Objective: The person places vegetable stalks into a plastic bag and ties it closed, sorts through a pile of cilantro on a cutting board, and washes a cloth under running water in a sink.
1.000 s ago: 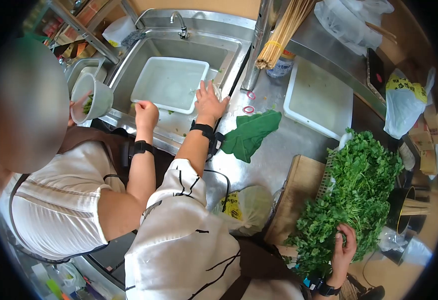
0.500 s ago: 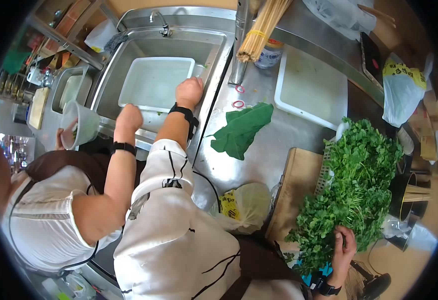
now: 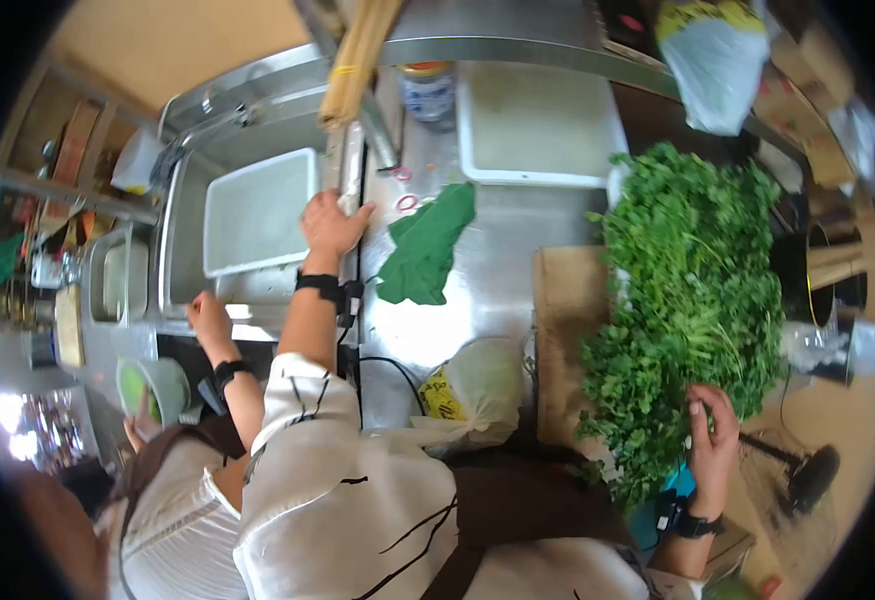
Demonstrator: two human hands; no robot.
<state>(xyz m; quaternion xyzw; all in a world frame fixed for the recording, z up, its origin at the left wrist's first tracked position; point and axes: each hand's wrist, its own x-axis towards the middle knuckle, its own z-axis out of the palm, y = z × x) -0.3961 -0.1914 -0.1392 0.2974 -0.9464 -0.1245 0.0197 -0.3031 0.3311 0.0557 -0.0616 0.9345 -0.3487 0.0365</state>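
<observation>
At one herb heap, one right hand.

Crumpled matt green cloth on glossy metal counter.

Green cloth, wooden board, knotted bag, probably a jar

Here's the steel counter, shining brightly: a crumpled green cloth sprawls across it, two pink rings sit just beyond, and there's the jar beside a white-rimmed tray! Nearer, a knotted plastic bag slumps beside the wooden board.
</observation>
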